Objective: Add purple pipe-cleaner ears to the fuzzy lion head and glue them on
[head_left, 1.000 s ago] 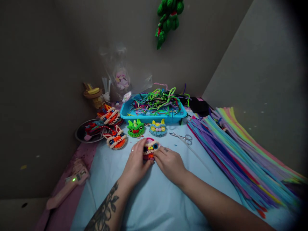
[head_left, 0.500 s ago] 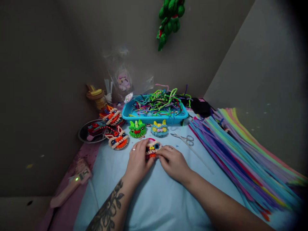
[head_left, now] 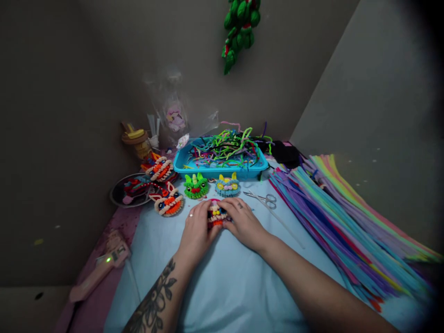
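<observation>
Between my two hands is a small fuzzy face ornament (head_left: 216,213) in cream, orange and pink with yellow beads. My left hand (head_left: 198,227), with a ring on one finger, grips its left side. My right hand (head_left: 243,223) has its fingers bent over the top and right side, covering part of it. Just beyond lie a green face ornament (head_left: 196,186) and a blue one with yellow ears (head_left: 227,185). An orange and cream one (head_left: 169,201) rests to the left of my left hand.
A blue tray (head_left: 222,172) of pipe cleaner scraps stands at the back. Scissors (head_left: 265,199) and a thin white stem (head_left: 282,222) lie right of my hands. Bundled pipe cleaners (head_left: 347,231) cover the right. A glue gun (head_left: 100,268) and metal bowl (head_left: 116,199) are left.
My right hand's fingers have moved up from the ornament's lower right edge to over its top right. My left hand keeps its hold. The whole view has shifted slightly.
</observation>
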`<state>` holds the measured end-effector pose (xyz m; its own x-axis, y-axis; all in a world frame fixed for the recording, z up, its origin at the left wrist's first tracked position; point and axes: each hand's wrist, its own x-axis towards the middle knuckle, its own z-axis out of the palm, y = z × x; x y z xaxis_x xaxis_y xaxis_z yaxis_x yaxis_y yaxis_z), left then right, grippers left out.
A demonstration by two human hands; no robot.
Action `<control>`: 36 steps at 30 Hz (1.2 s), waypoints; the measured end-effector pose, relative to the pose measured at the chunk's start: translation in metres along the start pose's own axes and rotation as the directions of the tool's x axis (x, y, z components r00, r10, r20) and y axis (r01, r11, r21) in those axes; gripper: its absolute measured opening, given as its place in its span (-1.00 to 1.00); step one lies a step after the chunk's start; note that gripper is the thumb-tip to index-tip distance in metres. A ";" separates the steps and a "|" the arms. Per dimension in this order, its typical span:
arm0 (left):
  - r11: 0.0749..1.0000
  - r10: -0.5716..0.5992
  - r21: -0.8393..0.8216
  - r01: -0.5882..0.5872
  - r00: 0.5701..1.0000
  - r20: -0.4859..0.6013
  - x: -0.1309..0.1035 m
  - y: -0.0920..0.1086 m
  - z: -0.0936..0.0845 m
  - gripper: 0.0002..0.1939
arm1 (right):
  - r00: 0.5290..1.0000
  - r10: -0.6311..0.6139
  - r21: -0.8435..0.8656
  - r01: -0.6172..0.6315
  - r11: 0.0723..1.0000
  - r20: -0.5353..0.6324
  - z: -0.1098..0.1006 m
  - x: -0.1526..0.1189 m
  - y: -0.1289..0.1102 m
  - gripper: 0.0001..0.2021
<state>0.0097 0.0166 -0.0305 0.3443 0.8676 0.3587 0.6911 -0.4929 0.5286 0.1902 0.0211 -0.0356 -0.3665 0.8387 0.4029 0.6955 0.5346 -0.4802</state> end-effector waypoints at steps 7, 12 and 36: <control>0.999 -0.036 0.009 0.036 0.999 0.011 0.001 0.001 0.000 -0.37 | 0.999 0.033 -0.005 -0.033 0.999 0.009 0.003 0.000 -0.003 -0.46; 0.996 -0.037 -0.078 0.038 0.999 0.013 -0.001 -0.002 -0.001 -0.25 | 0.999 0.043 0.014 -0.043 0.999 0.015 0.000 -0.001 -0.005 -0.47; 0.985 -0.104 -0.142 0.100 0.994 -0.018 -0.002 -0.013 0.003 -0.33 | 0.998 0.056 0.040 -0.055 0.998 -0.020 -0.001 0.000 -0.010 -0.56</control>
<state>0.0020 0.0220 -0.0404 0.2589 0.9128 0.3160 0.6249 -0.4077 0.6657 0.1843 0.0158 -0.0297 -0.3147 0.8652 0.3904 0.6892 0.4911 -0.5327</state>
